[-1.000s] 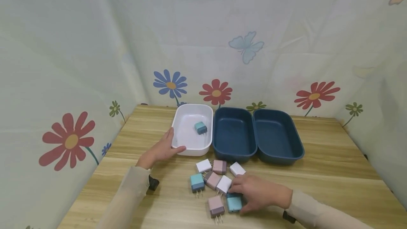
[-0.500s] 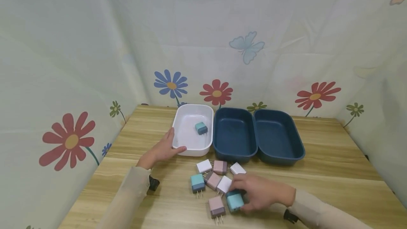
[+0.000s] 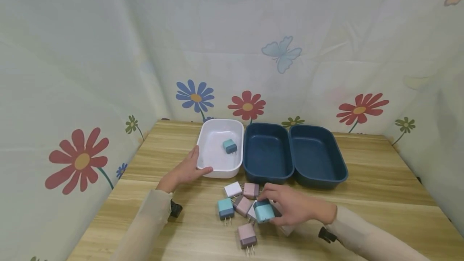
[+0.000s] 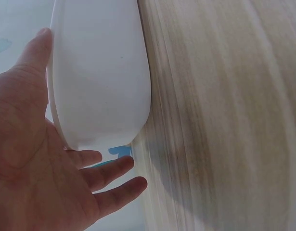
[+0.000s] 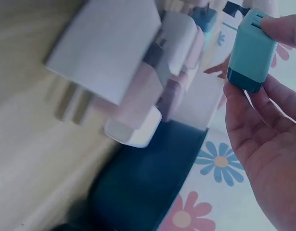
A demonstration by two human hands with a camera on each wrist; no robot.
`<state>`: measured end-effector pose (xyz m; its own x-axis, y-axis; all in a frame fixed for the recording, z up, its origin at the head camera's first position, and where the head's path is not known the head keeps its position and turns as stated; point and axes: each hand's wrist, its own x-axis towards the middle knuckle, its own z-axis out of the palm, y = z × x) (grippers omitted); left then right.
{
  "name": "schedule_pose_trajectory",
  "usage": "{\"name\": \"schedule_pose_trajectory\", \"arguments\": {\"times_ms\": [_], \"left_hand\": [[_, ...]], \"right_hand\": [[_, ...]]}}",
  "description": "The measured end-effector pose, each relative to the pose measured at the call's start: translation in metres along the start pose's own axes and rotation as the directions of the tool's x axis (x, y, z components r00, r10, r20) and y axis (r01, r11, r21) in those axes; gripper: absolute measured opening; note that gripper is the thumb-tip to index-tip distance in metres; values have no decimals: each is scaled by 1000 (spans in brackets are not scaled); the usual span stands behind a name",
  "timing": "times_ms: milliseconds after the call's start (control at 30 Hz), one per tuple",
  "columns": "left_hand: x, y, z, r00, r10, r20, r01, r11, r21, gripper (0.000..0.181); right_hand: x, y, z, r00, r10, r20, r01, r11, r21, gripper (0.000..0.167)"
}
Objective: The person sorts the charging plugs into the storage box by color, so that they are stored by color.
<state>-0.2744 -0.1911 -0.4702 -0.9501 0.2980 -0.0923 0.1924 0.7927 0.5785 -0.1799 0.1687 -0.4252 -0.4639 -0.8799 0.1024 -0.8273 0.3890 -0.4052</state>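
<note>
My right hand (image 3: 295, 204) pinches a teal wall charger (image 3: 264, 211) with a dark blue end, held above the loose chargers. In the right wrist view, thumb and fingers hold that teal charger (image 5: 253, 53) at opposite ends. My left hand (image 3: 185, 168) rests against the near left corner of a white bin (image 3: 219, 173); the left wrist view shows its thumb on the rim and its other fingers loosely extended. Inside the bin lies another teal charger (image 3: 229, 146). Below the right hand, a pale charger (image 3: 286, 230) is partly hidden.
Two dark blue bins (image 3: 268, 178) (image 3: 320, 181) stand right of the white one. Loose on the wooden table (image 3: 195, 224) lie a white charger (image 3: 233, 189), several pink chargers (image 3: 247, 235) and a teal charger (image 3: 226, 208). A flowered cloth (image 3: 232, 51) hangs behind.
The right hand has lifted the teal charger off the table and moved it slightly forward, over a white charger. A pale charger now shows beneath that hand. The left hand stays put.
</note>
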Motion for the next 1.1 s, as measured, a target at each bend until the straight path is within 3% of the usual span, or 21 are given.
{"name": "schedule_pose_trajectory", "arguments": {"times_ms": [433,1100], "left_hand": [[-1,1,-1,1000,7,-4,-7,1000,3,105],[1,-2,1,1000,4,-3,-4,1000,15,105]], "right_hand": [[14,6,-21,996,87,-20,-86,995,40,47],[28,17,-29,994,67,-87,-65,998,24,46]]}}
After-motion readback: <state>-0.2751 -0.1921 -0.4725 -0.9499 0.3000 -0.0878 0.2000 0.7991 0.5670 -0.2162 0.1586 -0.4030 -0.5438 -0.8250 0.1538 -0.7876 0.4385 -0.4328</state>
